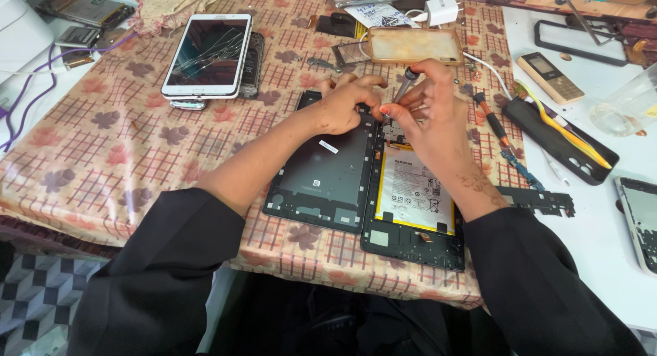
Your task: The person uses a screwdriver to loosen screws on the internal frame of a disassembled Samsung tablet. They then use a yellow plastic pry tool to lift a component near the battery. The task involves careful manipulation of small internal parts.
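Presently: right hand (434,120) pinching screwdriver (404,85) over opened tablet (410,192), battery (414,192) inside; left hand (345,106) fingers pressed together on tablet's top edge; removed back cover (321,181) just left.

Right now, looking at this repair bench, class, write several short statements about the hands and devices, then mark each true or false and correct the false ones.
1. The right hand grips a slim screwdriver. True.
2. The opened black tablet body shows a white battery. True.
3. The white tablet with the cracked screen lies under the left hand. False: it lies apart, at the far left.
4. The detached black back cover lies right of the body. False: left.
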